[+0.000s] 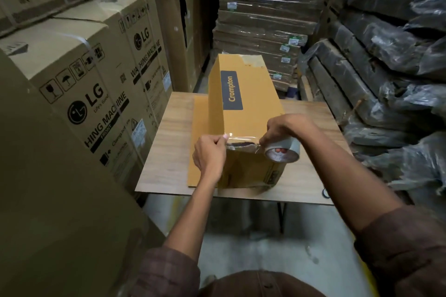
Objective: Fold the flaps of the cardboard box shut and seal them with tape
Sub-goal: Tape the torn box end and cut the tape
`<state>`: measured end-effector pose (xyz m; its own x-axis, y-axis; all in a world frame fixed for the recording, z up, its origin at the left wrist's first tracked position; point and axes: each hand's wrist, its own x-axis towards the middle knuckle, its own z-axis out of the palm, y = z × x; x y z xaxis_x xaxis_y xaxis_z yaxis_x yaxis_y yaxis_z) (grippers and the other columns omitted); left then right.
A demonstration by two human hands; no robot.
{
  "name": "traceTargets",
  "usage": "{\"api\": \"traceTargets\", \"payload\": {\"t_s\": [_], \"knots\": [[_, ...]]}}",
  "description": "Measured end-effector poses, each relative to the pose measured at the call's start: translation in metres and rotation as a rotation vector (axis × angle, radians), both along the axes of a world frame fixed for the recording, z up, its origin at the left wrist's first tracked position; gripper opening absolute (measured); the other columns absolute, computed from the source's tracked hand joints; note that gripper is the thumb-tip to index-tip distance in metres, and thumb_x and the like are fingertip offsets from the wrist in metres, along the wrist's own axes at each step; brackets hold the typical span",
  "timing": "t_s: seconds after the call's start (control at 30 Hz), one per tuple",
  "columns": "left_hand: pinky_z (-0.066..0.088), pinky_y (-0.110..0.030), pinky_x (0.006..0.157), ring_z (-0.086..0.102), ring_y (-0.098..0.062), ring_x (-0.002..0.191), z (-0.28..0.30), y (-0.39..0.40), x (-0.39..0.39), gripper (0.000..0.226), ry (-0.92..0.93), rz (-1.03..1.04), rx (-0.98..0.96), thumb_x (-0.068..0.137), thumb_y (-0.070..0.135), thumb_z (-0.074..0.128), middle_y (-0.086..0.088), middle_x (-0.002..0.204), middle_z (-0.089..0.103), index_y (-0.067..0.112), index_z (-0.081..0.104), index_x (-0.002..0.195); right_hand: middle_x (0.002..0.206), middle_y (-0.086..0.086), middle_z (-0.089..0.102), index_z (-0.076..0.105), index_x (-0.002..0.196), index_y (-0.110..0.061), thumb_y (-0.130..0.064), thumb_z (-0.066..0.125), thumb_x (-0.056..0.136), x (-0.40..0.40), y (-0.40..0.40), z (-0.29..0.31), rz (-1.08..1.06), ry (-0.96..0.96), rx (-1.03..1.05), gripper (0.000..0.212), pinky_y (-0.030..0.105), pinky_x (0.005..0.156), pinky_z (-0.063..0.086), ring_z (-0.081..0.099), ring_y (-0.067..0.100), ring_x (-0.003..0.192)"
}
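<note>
Wooden table (pixel 311 190), left hand (pixel 209 155) pinching tape (pixel 241 139), right hand (pixel 288 128) gripping roll (pixel 282 152)

1. You have one yellow cardboard box (pixel 243 113) lying on the worktop (pixel 166 142).
2. You have one flat cardboard sheet (pixel 199 132) under it, toward the worktop's left edge.
3. You have one roll of clear tape (pixel 282 152).
4. Two hands are at the box: your left hand (pixel 208 154) and your right hand (pixel 287 126).
5. Three LG washing machine cartons (pixel 79 94) can be counted beyond the worktop's left edge.
</note>
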<state>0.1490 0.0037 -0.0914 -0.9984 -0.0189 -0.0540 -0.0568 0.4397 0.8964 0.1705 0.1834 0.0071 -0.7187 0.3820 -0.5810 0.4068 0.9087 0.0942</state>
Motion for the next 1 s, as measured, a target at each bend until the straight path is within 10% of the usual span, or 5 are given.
{"api": "traceTargets", "payload": {"t_s": [0.37, 1.0], "knots": [[0.040, -0.027, 0.058, 0.034, -0.015, 0.059, -0.032, 0.014, 0.004, 0.050, 0.007, 0.024, 0.168, 0.085, 0.046, 0.064, 0.005, 0.059, 0.036, 0.008, 0.056, 0.054, 0.101, 0.005, 0.066, 0.069, 0.106, -0.011, -0.060, 0.079, 0.071, 0.001, 0.004, 0.007, -0.009, 0.120, 0.011, 0.061, 0.034, 0.075, 0.054, 0.065, 0.027, 0.093], [0.043, -0.030, 0.055, 0.056, -0.020, 0.057, 0.002, 0.029, 0.001, 0.042, 0.135, 0.030, 0.041, 0.093, 0.031, 0.067, 0.002, 0.053, 0.056, 0.009, 0.064, 0.057, 0.102, 0.009, 0.073, 0.071, 0.093, -0.012, -0.066, 0.074, 0.071, 0.002, 0.034, 0.014, -0.090, 0.053, -0.177, 0.058, 0.042, 0.088, 0.058, 0.070, 0.029, 0.096]]}}
